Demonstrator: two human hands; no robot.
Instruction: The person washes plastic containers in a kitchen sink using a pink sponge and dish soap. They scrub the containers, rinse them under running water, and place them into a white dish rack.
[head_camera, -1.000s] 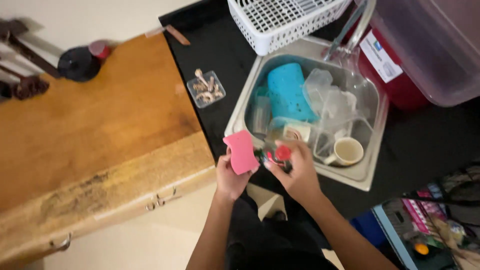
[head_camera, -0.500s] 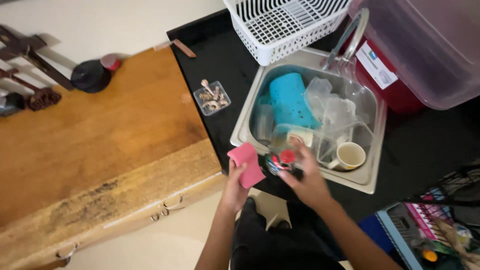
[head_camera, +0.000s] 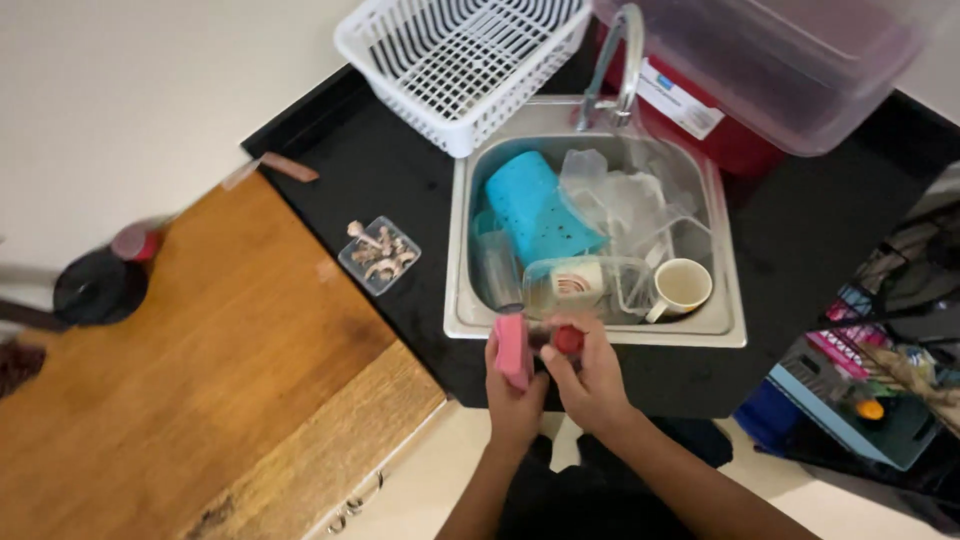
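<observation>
Currently the left hand (head_camera: 515, 395) is closed around a pink sponge (head_camera: 513, 348), holding it upright on edge at the front rim of the sink (head_camera: 458, 300). The right hand (head_camera: 590, 385) is closed on a small item with a red cap (head_camera: 569, 340), held just beside the sponge; what the item is cannot be told. Both hands sit close together, above the black table (head_camera: 400, 190) at the sink's front edge.

Inside the sink lie a blue cup (head_camera: 540, 205) on its side, several clear plastic containers (head_camera: 625, 200), a glass (head_camera: 497, 268) and a white mug (head_camera: 683, 286) at the front right corner. A metal tap (head_camera: 612, 60) rises behind the basin. A white dish basket (head_camera: 455, 60) stands on the table behind the sink, to the left of the tap. A small clear box (head_camera: 379, 254) of pale pieces rests on the table left of the sink, near a wooden cabinet top (head_camera: 200, 370).
</observation>
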